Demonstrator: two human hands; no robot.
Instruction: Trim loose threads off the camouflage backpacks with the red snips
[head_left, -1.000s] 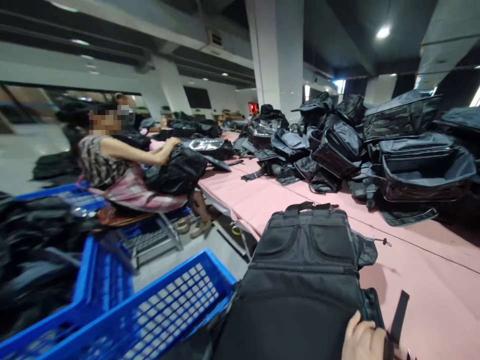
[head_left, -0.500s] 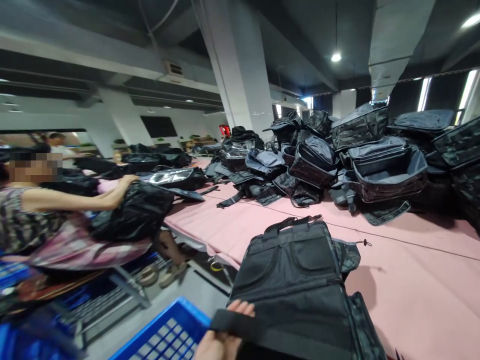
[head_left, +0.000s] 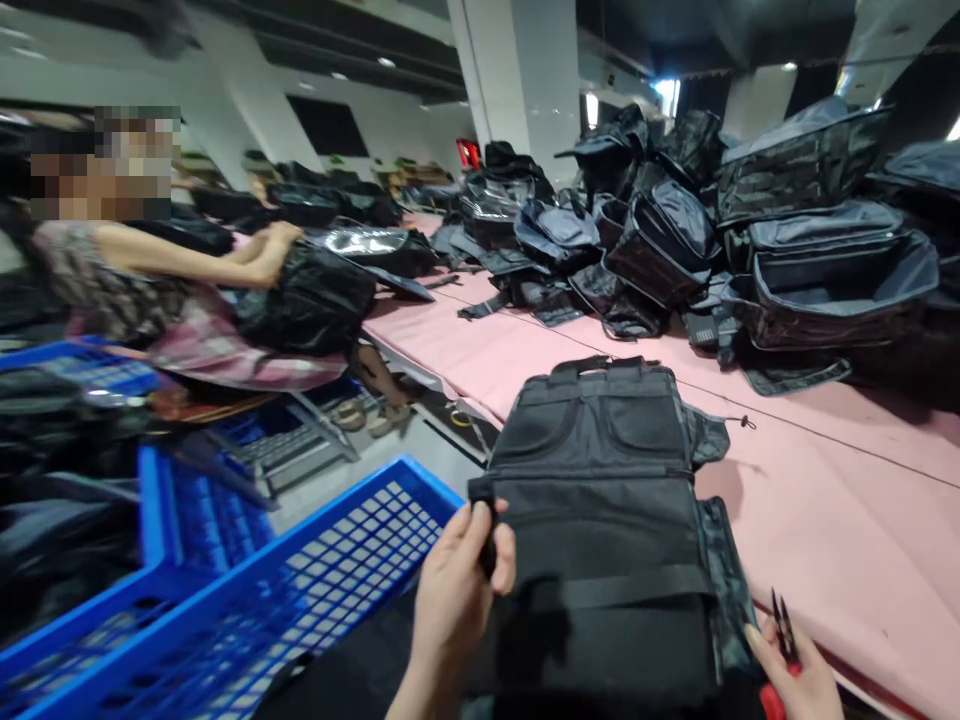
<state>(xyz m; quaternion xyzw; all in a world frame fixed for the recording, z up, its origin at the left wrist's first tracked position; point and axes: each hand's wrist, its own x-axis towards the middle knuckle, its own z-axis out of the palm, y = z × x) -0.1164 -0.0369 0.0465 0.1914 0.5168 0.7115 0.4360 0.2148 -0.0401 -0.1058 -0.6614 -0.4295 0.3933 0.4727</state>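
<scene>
A black backpack point(head_left: 600, 520) lies with its padded back panel up on the pink-covered table, nearest me. A wide black strap runs across its lower part. My left hand point(head_left: 461, 570) is closed on a black strap end at the bag's left edge. At the bag's lower right, my right hand point(head_left: 799, 665) holds small red-handled scissors point(head_left: 784, 630), their dark pointed tips up and apart; its fingers also touch the bag's camouflage side pocket.
Beyond the bag, camouflage bags point(head_left: 832, 280) are piled on the pink table point(head_left: 847, 500). A blue crate point(head_left: 300, 570) stands at the lower left. A seated person point(head_left: 142, 260) handles a black bag point(head_left: 307, 300) further left.
The view has tilted down. My left hand has gone from an open-palmed hold under the strap to a closed grip on its end. My right hand with the scissors has come into view.
</scene>
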